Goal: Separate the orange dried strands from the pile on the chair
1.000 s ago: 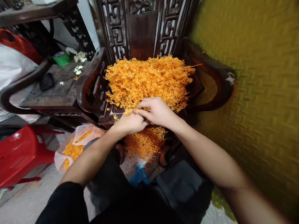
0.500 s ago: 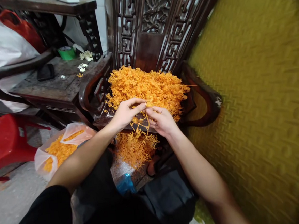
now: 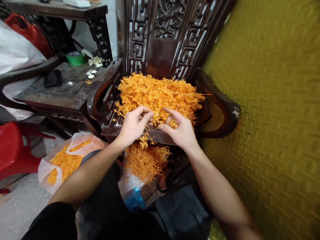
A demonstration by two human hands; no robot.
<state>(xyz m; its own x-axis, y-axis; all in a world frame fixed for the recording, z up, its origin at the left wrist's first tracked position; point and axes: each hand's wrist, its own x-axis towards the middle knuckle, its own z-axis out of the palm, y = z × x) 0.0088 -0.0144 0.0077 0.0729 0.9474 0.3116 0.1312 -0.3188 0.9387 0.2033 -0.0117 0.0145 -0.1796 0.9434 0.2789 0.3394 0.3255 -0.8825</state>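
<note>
From here, my left hand (image 3: 133, 126) pinches a thin-stemmed orange flower sprig (image 3: 144, 141), best held lightly; my right hand (image 3: 182, 131) is unclenched.

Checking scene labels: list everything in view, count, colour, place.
chair: 1, brown, centre
flower heap: 1, orange, on chair
stem pile: 1, orange, below chair
sprig: 1, orange, in left hand
table: 1, brown, left
tape roll: 1, green, table
phone-like item: 1, black, table
blossoms: several, white, table
shelf: 1, brown, upper left
box: 1, white, shelf
tote: 1, red, upper left
sack: 1, white, left
plastic seat: 1, red, left
petal bag: 1, pale, lower left
crumpled plastic: 1, blue, bottom centre
textured surface: 1, yellow-green, right
sleeve: 1, black, lower left
legs: 2, dark, bottom
left hand: 1, bare, holding sprig
right hand: 1, bare, near flower heap
</note>
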